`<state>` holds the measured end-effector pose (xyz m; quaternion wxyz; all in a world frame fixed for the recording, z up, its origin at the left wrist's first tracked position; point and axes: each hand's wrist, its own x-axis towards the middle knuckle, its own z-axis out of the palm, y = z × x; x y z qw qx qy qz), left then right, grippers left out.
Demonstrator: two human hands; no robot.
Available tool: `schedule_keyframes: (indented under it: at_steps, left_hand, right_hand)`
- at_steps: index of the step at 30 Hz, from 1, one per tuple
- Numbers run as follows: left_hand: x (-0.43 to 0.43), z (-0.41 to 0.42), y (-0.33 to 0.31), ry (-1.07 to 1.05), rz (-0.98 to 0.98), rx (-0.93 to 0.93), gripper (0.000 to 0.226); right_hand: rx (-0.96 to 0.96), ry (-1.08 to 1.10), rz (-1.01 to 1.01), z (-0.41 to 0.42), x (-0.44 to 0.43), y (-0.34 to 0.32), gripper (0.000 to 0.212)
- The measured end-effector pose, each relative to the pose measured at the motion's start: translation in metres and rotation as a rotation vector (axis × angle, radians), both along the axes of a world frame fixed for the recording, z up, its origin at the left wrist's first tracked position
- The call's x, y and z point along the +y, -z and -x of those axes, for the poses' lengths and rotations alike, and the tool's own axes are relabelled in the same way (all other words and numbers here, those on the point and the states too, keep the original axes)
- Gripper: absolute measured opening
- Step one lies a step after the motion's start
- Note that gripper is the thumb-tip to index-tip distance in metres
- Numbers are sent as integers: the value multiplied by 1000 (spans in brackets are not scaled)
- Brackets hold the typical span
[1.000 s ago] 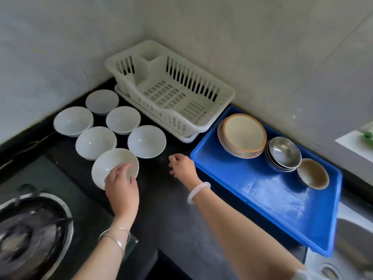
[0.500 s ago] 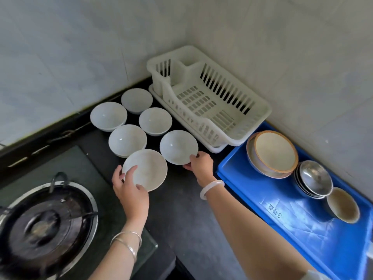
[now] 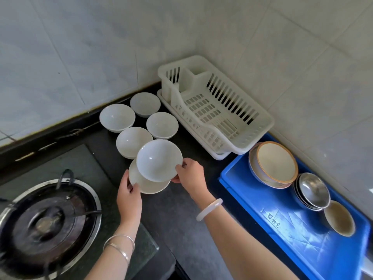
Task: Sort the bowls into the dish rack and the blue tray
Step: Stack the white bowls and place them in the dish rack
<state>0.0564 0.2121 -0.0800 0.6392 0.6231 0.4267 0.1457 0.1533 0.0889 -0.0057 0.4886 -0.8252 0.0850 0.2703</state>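
White upper bowl [image 3: 159, 160] pinched at its right rim by right hand [image 3: 189, 175]: thumb on the rim, fingers curled underneath. Held off the counter [image 3: 181, 223], tilted toward the camera, overlapping the lower bowl [image 3: 151, 187]. Left hand [image 3: 129, 196] curled round the lower bowl's left edge, thumb on the rim, remaining fingers partly hidden behind it. Cannot tell whether the two bowls touch, nor whether the lower one rests on the counter. Pale bangle [image 3: 209, 209] on right wrist; silver bangles [image 3: 119, 243] on left wrist.

Just behind the held pair: four more white bowls, upright on the counter, close together: nearest [image 3: 133, 141], right [image 3: 162, 125], left [image 3: 117, 117], back [image 3: 145, 104].

Right of these: white dish rack [image 3: 232, 146] in the tiled corner. Just beside its near end: blue tray [image 3: 282, 229], carrying tan-rimmed bowls [image 3: 276, 162] stacked, steel bowls [image 3: 312, 190] stacked, and one small beige bowl [image 3: 340, 218], in a row along the wall side.

Lower left: gas burner [image 3: 48, 219].
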Motion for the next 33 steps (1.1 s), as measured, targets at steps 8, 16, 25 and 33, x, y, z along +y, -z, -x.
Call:
schedule_keyframes:
  at_steps: [8,16,25,33]
  left_hand:
    - [11,0,-8,-66,332,-161,30]
    - [24,-6,-4,-28,424,-93,21]
    - [29,-12,2,28,365,-23,30]
    - [32,-13,2,24,364,5,32]
  right_hand:
    - [53,-134,174,5,19,9,13]
    - [78,-176,226,2,25,11,10]
    - [122,-243,291,-8,21,21,11]
    - [207,-160,206,-13,11,31,15]
